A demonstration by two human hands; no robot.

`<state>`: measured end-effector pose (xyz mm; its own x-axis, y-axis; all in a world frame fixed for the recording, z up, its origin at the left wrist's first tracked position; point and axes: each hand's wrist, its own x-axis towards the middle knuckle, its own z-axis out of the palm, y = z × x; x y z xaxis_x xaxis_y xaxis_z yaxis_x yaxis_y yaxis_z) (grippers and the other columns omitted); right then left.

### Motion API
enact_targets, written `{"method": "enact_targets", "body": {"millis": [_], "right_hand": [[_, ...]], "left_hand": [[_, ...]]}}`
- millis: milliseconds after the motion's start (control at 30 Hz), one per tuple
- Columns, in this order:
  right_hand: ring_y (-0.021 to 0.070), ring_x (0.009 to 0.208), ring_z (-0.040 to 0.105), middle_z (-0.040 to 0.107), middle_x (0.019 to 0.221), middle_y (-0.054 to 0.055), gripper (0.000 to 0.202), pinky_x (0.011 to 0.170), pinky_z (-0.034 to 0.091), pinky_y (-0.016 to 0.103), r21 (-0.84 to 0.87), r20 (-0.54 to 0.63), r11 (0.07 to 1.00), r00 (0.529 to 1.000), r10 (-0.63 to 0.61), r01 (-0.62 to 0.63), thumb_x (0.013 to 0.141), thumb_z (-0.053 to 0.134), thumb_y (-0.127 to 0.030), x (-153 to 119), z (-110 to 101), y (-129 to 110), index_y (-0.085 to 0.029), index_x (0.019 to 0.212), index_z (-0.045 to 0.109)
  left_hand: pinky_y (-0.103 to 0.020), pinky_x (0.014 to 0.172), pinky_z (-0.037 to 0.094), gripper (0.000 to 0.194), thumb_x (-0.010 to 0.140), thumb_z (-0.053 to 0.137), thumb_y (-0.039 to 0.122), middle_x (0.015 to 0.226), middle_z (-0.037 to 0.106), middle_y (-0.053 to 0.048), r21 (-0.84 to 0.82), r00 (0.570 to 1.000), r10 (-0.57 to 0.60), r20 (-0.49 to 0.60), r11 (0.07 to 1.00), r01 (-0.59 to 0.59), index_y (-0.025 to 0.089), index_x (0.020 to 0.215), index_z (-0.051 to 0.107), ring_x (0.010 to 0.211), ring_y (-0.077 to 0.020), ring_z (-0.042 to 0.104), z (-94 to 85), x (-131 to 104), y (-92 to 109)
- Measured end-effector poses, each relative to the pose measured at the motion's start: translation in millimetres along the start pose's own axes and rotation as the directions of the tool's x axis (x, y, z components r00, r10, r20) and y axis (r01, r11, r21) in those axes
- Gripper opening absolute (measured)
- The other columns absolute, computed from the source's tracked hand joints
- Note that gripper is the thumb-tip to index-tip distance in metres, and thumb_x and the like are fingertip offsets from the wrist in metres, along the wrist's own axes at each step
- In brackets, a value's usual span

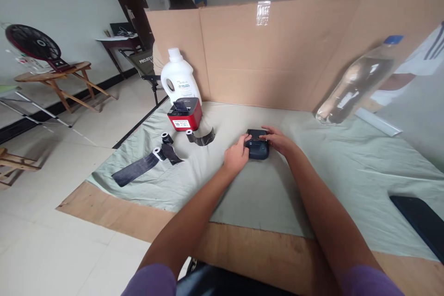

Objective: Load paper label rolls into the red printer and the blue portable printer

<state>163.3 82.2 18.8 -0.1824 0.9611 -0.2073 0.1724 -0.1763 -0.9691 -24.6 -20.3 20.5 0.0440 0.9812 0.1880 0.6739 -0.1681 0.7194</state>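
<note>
A small black portable printer [258, 151] rests on the green cloth in front of me. My left hand [237, 154] is closed against its left side, with fingers reaching onto its top. From the right, my right hand [278, 141] grips its upper edge, fingertips bent over the top part; exactly what they press is hidden. To the left stands a red and black printer [189, 115] with a white label. Beside it lies a paper roll [189, 134] with a dark strip unrolled. Two more rolls lie nearer, one a white-cored roll [157, 153] with a long dark strip.
A white jug [178, 76] stands behind the red printer, before a cardboard screen [260, 60]. A large clear bottle [357, 83] leans at the right; a person's sleeve [425, 55] shows beyond. A dark phone [418, 217] lies at the right. The wooden table edge [114, 212] is nearest me.
</note>
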Motion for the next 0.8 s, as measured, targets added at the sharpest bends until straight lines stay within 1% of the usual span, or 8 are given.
{"method": "enact_targets", "body": {"millis": [133, 333, 433, 500, 567, 600, 700, 800], "right_hand": [[0.0251, 0.104, 0.064, 0.063, 0.127, 0.011, 0.074, 0.082, 0.053, 0.033, -0.010, -0.004, 1.000, 1.000, -0.015, 0.015, 0.070, 0.077, -0.031, -5, 1, 1, -0.021, 0.140, 0.055], [0.0249, 0.111, 0.063, 0.063, 0.134, 0.011, 0.074, 0.091, 0.053, 0.034, -0.031, -0.006, 0.997, 0.998, -0.065, 0.065, 0.073, 0.077, -0.038, -3, -1, 9, -0.021, 0.141, 0.054], [0.0250, 0.111, 0.064, 0.064, 0.132, 0.010, 0.070, 0.092, 0.054, 0.035, -0.011, -0.072, 0.996, 0.993, -0.090, 0.089, 0.078, 0.071, -0.044, -4, 2, 15, -0.021, 0.141, 0.053], [0.0244, 0.112, 0.064, 0.064, 0.131, 0.011, 0.064, 0.092, 0.055, 0.034, 0.032, -0.209, 0.991, 0.971, -0.118, 0.127, 0.084, 0.060, -0.045, -9, 7, 19, -0.020, 0.142, 0.051], [0.0234, 0.112, 0.063, 0.063, 0.130, 0.011, 0.057, 0.091, 0.055, 0.034, 0.033, -0.363, 0.982, 0.918, -0.159, 0.184, 0.087, 0.050, -0.043, -17, 15, 22, -0.020, 0.140, 0.050], [0.0231, 0.112, 0.063, 0.063, 0.129, 0.010, 0.055, 0.091, 0.055, 0.035, 0.007, -0.413, 0.978, 0.892, -0.186, 0.207, 0.087, 0.047, -0.041, -22, 19, 24, -0.020, 0.138, 0.051], [0.0239, 0.112, 0.061, 0.063, 0.125, 0.011, 0.051, 0.098, 0.051, 0.038, -0.114, -0.435, 0.962, 0.858, -0.272, 0.247, 0.083, 0.045, -0.036, -38, 31, 29, -0.018, 0.130, 0.054], [0.0253, 0.118, 0.058, 0.061, 0.129, 0.015, 0.053, 0.105, 0.046, 0.040, -0.195, -0.415, 0.942, 0.848, -0.331, 0.273, 0.082, 0.042, -0.034, -53, 39, 34, -0.014, 0.131, 0.052]], "left_hand": [[-0.044, 0.106, 0.049, 0.063, 0.089, 0.043, 0.014, 0.148, 0.058, 0.001, -0.033, 1.000, 0.014, -0.007, 0.999, -0.014, 0.029, 0.150, 0.041, 0.124, -0.0263, 0.063, -0.2, -3, 2], [-0.042, 0.107, 0.049, 0.068, 0.089, 0.044, 0.011, 0.151, 0.055, -0.004, -0.283, 0.996, 0.086, -0.031, 0.955, -0.091, 0.025, 0.155, 0.034, 0.117, -0.0227, 0.066, 8.5, -1, -17], [-0.040, 0.105, 0.050, 0.069, 0.090, 0.044, 0.010, 0.151, 0.055, -0.005, -0.351, 0.995, 0.093, -0.043, 0.931, -0.102, 0.025, 0.156, 0.032, 0.111, -0.0200, 0.067, 11.1, 1, -23], [-0.039, 0.104, 0.050, 0.069, 0.090, 0.045, 0.009, 0.152, 0.054, -0.007, -0.379, 0.995, 0.080, -0.052, 0.921, -0.094, 0.024, 0.156, 0.031, 0.105, -0.0179, 0.068, 12.0, 3, -25], [-0.038, 0.099, 0.052, 0.069, 0.090, 0.045, 0.009, 0.152, 0.053, -0.009, -0.416, 0.997, 0.041, -0.059, 0.907, -0.062, 0.023, 0.156, 0.030, 0.093, -0.0152, 0.068, 13.1, 4, -27], [-0.036, 0.094, 0.054, 0.069, 0.090, 0.046, 0.009, 0.153, 0.052, -0.010, -0.442, 0.998, 0.013, -0.059, 0.896, -0.038, 0.022, 0.156, 0.030, 0.085, -0.0135, 0.067, 13.8, 5, -28], [-0.032, 0.080, 0.055, 0.069, 0.090, 0.047, 0.011, 0.152, 0.053, -0.013, -0.514, 0.997, -0.052, -0.054, 0.857, 0.017, 0.021, 0.156, 0.029, 0.066, -0.0089, 0.059, 17.4, 9, -34], [-0.032, 0.076, 0.055, 0.067, 0.091, 0.047, 0.012, 0.149, 0.056, -0.014, -0.534, 0.997, -0.042, -0.068, 0.846, -0.001, 0.019, 0.155, 0.030, 0.060, -0.0075, 0.055, 21.4, 12, -40]]}}
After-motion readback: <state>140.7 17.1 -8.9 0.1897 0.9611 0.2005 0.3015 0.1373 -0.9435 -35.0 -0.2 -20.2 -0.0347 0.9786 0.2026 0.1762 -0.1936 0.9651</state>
